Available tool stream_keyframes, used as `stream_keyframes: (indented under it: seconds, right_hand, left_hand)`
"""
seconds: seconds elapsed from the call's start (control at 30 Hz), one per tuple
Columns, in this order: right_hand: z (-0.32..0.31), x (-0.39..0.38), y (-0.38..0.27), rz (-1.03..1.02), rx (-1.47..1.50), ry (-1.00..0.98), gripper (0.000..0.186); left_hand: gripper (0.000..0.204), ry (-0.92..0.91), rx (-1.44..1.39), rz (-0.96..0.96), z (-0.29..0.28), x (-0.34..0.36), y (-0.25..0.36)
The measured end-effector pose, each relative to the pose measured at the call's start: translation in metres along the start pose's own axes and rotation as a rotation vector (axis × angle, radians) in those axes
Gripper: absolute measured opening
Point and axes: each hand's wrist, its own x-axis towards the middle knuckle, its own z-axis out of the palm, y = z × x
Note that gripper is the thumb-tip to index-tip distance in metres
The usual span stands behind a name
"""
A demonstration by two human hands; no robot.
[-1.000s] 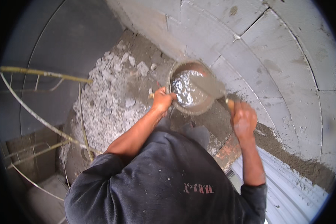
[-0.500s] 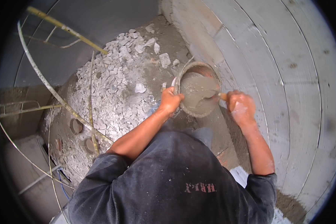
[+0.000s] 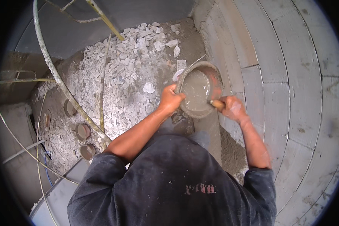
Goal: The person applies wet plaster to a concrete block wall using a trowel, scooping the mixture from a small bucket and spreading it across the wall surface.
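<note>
The left hand [image 3: 171, 98] holds the bucket [image 3: 216, 81] by the left side of its rim. The right hand [image 3: 232, 108] is wrapped around a wooden handle [image 3: 217, 104] at the bucket's right edge. The other end of the tool is hidden, so I can't tell if it sits in the mix.

The bucket is in front of the dark shirt [image 3: 165, 180]. In it is wet gray mix [image 3: 196, 90] with a shiny top. The top looks smooth, so the wetting seems done. Bare wall shows above the mix, but plenty looks left to use. I can't tell how well the bottom is stirred.

Left of the bucket is a white lump [image 3: 148, 88], then lots of broken stones [image 3: 124, 79]. Farther left of the bucket are 3 small round things [image 3: 83, 132] and a bent pole [image 3: 56, 71]. Right of the bucket is a gray wall [image 3: 275, 94] with long seams.
</note>
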Motion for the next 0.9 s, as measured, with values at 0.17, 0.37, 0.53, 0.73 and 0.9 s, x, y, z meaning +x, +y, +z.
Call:
stream_keyframes:
  seconds: [0.17,0.37,0.53,0.73,0.9]
  right_hand:
    - [-0.006,0.011,-0.046,-0.016,0.198,0.334,0.022]
    - [-0.105,0.047,-0.072,-0.282,-0.492,0.778,0.014]
    - [-0.126,0.088,-0.084,-0.175,-0.674,0.267,0.018]
    - [-0.12,0.079,-0.104,-0.067,-0.365,0.007,0.019]
    - [-0.142,0.085,-0.113,-0.206,-0.429,0.422,0.016]
  left_hand:
    - [0.023,0.103,-0.03,0.035,-0.034,0.017,0.018]
    - [0.02,0.174,-0.088,0.074,-0.043,0.028,0.042]
    - [0.021,0.17,-0.134,0.136,-0.039,0.041,0.045]
    - [0.021,0.209,-0.185,0.137,-0.061,0.043,0.039]
    - [0.02,0.215,-0.173,0.096,-0.073,0.041,0.049]
